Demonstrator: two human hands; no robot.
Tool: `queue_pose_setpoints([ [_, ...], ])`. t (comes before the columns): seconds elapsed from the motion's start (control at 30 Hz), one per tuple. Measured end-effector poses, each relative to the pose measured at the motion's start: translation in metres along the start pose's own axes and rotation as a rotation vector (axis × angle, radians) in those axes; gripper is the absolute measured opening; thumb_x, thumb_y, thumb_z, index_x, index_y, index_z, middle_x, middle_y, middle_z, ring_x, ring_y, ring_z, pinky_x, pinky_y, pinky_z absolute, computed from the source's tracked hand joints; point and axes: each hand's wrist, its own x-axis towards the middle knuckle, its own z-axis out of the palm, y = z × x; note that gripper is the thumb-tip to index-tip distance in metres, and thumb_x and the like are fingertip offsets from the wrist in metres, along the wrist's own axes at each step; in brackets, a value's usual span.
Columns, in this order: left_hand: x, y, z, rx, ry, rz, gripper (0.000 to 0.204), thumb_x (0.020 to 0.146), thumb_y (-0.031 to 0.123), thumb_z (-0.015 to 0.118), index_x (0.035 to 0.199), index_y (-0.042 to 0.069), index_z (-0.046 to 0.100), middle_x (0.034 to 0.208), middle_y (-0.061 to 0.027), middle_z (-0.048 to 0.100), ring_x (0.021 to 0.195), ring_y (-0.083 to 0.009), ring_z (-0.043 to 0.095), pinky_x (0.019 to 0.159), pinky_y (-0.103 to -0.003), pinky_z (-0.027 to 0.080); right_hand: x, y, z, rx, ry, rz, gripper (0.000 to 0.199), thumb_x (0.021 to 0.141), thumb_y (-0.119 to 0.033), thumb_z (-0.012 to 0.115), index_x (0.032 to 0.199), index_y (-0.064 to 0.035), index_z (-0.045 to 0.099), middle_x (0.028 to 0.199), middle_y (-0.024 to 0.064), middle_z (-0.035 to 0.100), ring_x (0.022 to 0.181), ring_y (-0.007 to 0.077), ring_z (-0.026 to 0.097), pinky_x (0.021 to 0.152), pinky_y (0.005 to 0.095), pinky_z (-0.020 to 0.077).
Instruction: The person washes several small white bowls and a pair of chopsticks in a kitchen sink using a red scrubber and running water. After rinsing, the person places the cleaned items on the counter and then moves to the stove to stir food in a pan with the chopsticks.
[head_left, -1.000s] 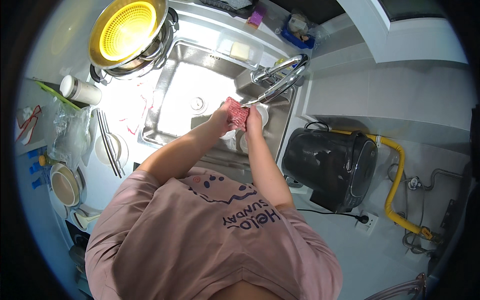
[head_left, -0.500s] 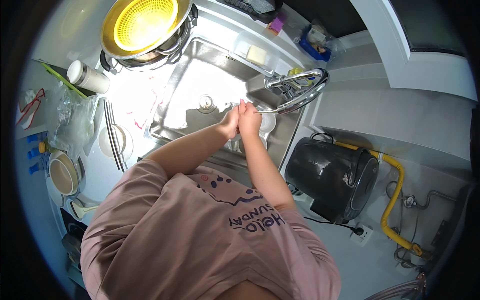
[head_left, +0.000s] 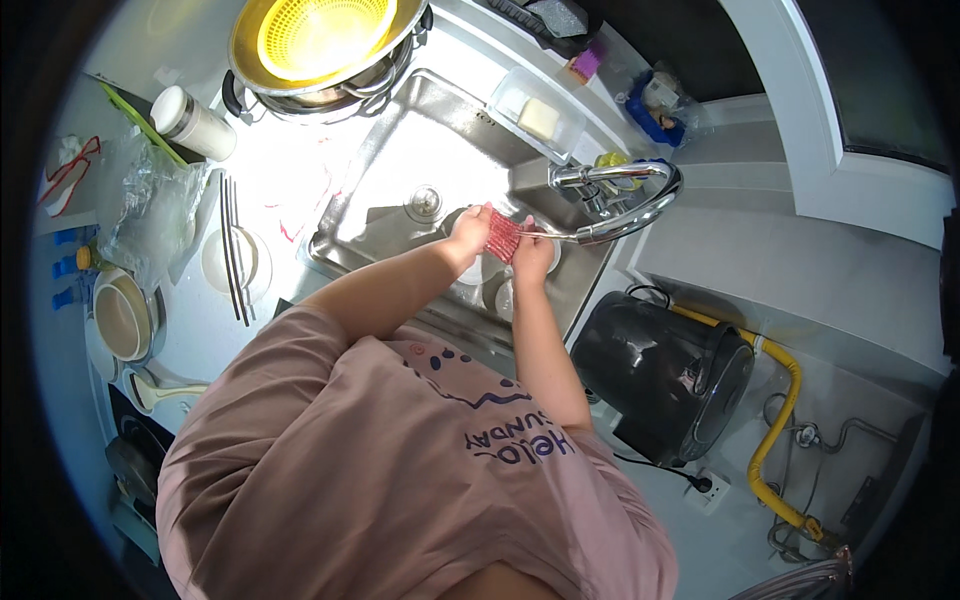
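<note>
Stretched between both my hands over the sink is a small red-and-white dishcloth. My left hand is closed on its left edge. Its right edge is pinched by my right hand. From the chrome faucet at the right, a thin stream of water runs onto the cloth by my right hand. Below the hands, white dishes show in part on the floor of the steel sink; my hands and the cloth hide the rest.
Stacked pots with a yellow colander stand at the far left. A clear tub holding a pale block sits behind the sink. Chopsticks lie across a bowl at the left, near a white jar. A black water heater is at the right.
My hands were pressed together with the cloth hidden inside. Now they have drawn apart, and the red cloth is spread between them under the water. The view has shifted slightly.
</note>
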Motion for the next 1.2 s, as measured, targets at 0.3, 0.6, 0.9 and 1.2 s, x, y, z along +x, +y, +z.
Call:
queue_pose_setpoints([
  [0.3, -0.03, 0.011, 0.006, -0.261, -0.39, -0.409, 0.052, 0.101, 0.058, 0.025, 0.087, 0.019, 0.055, 0.057, 0.0044, 0.043, 0.045, -0.0081, 0.033, 0.041, -0.024, 0.026, 0.009, -0.065, 0.011, -0.727, -0.103, -0.228, 0.029, 0.089, -0.027, 0.058, 0.075, -0.0031, 0.067, 0.077, 0.0237, 0.066, 0.071, 0.0405, 0.066, 0.063, 0.0506, 0.0501],
  [0.6, -0.02, 0.02, 0.003, -0.096, -0.171, -0.137, 0.041, 0.102, 0.047, 0.042, 0.088, 0.011, 0.056, 0.062, 0.0036, 0.047, 0.044, -0.0067, 0.028, 0.038, -0.024, 0.018, 0.023, -0.015, 0.005, -0.697, -0.01, -0.262, 0.033, 0.091, -0.029, 0.056, 0.074, -0.0025, 0.066, 0.073, 0.0221, 0.066, 0.067, 0.0396, 0.065, 0.06, 0.0486, 0.0504],
  [0.9, -0.035, 0.011, 0.034, -0.353, -0.146, -0.256, 0.046, 0.099, 0.055, 0.04, 0.09, 0.015, 0.062, 0.071, 0.0005, 0.057, 0.053, -0.0116, 0.044, 0.047, -0.028, 0.034, -0.014, -0.086, 0.01, -0.607, -0.031, -0.274, 0.036, 0.092, -0.031, 0.054, 0.074, -0.0027, 0.067, 0.075, 0.0211, 0.066, 0.068, 0.0415, 0.063, 0.065, 0.049, 0.0499],
  [1.2, -0.031, 0.004, -0.008, -0.111, -0.301, -0.314, 0.045, 0.095, 0.06, 0.048, 0.08, 0.018, 0.055, 0.058, 0.0073, 0.038, 0.045, -0.0052, 0.023, 0.041, -0.022, 0.016, 0.026, -0.051, 0.012, -0.74, -0.061, -0.163, 0.03, 0.087, -0.03, 0.056, 0.08, -0.0053, 0.071, 0.081, 0.0212, 0.067, 0.072, 0.0404, 0.066, 0.065, 0.0482, 0.0529],
])
